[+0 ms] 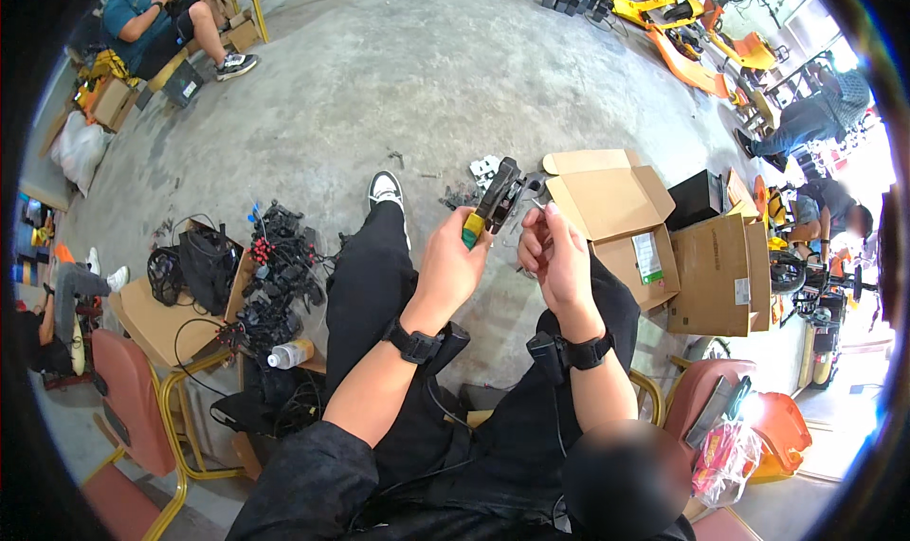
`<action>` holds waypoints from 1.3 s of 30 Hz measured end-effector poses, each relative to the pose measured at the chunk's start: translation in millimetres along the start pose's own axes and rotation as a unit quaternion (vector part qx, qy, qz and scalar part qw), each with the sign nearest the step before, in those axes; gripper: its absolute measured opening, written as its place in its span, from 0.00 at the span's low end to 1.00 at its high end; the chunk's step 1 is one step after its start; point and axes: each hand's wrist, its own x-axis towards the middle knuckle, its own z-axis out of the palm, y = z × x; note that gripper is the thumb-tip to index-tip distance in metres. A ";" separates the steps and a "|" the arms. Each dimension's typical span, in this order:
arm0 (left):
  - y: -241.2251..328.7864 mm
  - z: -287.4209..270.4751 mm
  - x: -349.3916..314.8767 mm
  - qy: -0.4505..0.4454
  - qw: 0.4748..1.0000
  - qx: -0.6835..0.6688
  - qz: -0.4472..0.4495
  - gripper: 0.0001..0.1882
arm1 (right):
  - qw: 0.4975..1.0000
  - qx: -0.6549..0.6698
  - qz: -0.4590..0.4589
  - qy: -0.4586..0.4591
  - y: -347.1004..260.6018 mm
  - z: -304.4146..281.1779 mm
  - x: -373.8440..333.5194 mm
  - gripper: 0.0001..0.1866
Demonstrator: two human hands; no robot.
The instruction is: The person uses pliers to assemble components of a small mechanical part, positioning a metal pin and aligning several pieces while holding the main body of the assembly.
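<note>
My left hand [450, 261] is closed round a tool-like handle [471, 228] in yellow and green. Beyond its fingers, and seemingly held along with it, juts a black mechanical part [502, 196]; how the two join is hidden. Just right of that part, my right hand [553, 256] has its thumb and fingers pinched together. A thin, light-coloured tip shows at the fingers, too small to name. Both hands are raised above my lap. On the floor beyond them lie a white piece [484, 169] and scattered small dark parts.
An opened cardboard box [611, 204] lies to the right, near a larger carton [709, 280]. On the left are a heap of black cabled parts [275, 275], a plastic bottle [290, 354] and a chair [133, 399]. Other people sit or stand farther off.
</note>
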 end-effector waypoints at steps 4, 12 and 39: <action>8.7 -3.4 -2.6 -0.031 0.998 -0.014 -0.054 0.13 | 0.988 -0.129 -0.087 0.002 2.2 2.0 -1.2 0.18; 8.3 -6.4 -3.8 -0.026 0.999 0.024 -0.026 0.16 | 0.849 -0.469 -0.241 0.021 -4.4 -1.4 -4.5 0.07; 15.7 -17.0 -4.3 -0.031 0.993 0.113 -0.028 0.15 | 0.617 -0.669 -0.415 0.009 -17.2 -6.6 0.5 0.05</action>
